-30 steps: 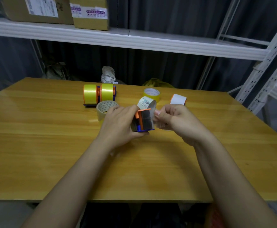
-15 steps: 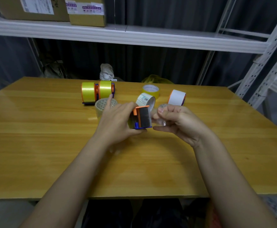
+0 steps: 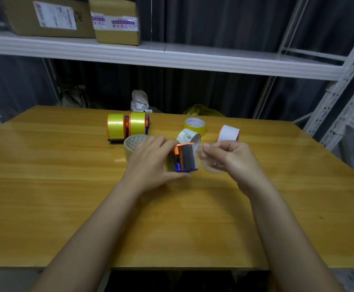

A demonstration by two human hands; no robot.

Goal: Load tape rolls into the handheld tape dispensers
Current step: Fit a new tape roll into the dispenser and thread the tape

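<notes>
i see my left hand [image 3: 151, 163] curled around the orange-and-blue dispenser [image 3: 183, 158] above the table [image 3: 45, 186], while my right hand [image 3: 230, 159] pinches a clear tape roll [image 3: 210, 167] just beside it. farther back stand two loaded yellow dispensers [image 3: 127, 126] and a yellow roll [image 3: 194, 125].

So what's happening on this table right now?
A person is loading tape. The left hand grips an orange and blue dispenser just above the wooden table, while the right hand pinches a clear tape roll beside it. Two dispensers with yellow tape already stand further back. Three loose rolls and a dispenser with white tape sit nearby.
</notes>
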